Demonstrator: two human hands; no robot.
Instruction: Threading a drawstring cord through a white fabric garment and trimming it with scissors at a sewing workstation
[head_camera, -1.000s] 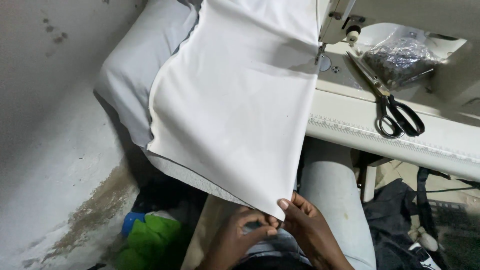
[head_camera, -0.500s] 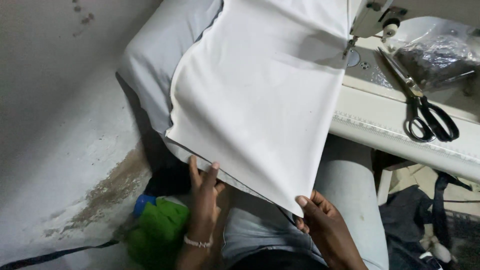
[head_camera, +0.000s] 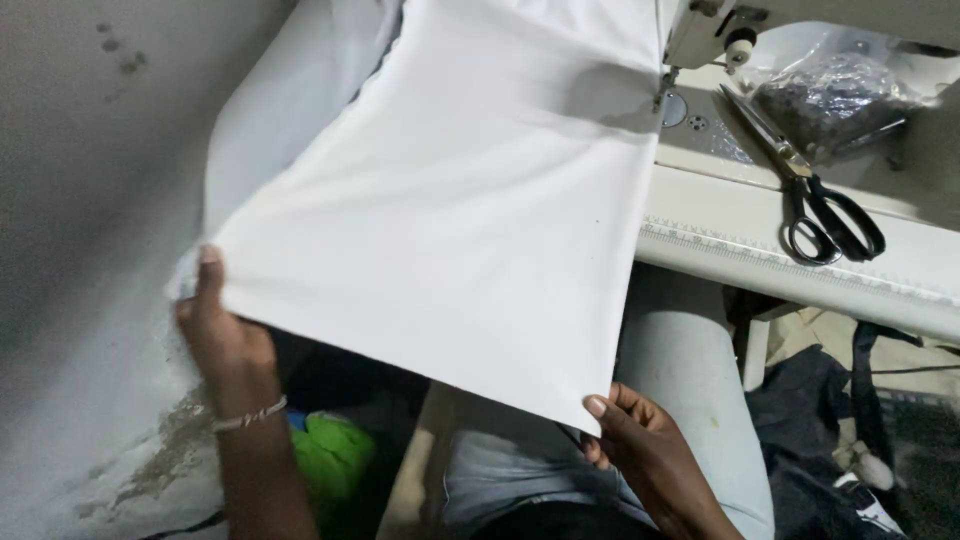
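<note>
Left hand: the left hand (head_camera: 225, 335) grasps the left corner of the cloth (head_camera: 470, 220), thumb on top, the other fingers hidden under the edge; a thin bracelet (head_camera: 248, 413) is on the wrist.
Right hand: the right hand (head_camera: 640, 445) pinches the lower right corner of the cloth, thumb tip on the point of the corner.
Cloth: white, pulled flat between the two hands — its far end goes up to the needle of the sewing machine (head_camera: 700, 30).
Table: the pale table (head_camera: 740, 215) is to the right of the cloth; black-handled scissors (head_camera: 815, 190) lie on it, blades closed, with a clear plastic bag (head_camera: 835, 95) just beyond them.
In the way: the cloth covers most of the lap; only one leg (head_camera: 690, 370) in light trousers shows below it.
Below: something bright green (head_camera: 330, 455) lies near the left wrist — a dark bundle (head_camera: 810, 400) is under the table.
</note>
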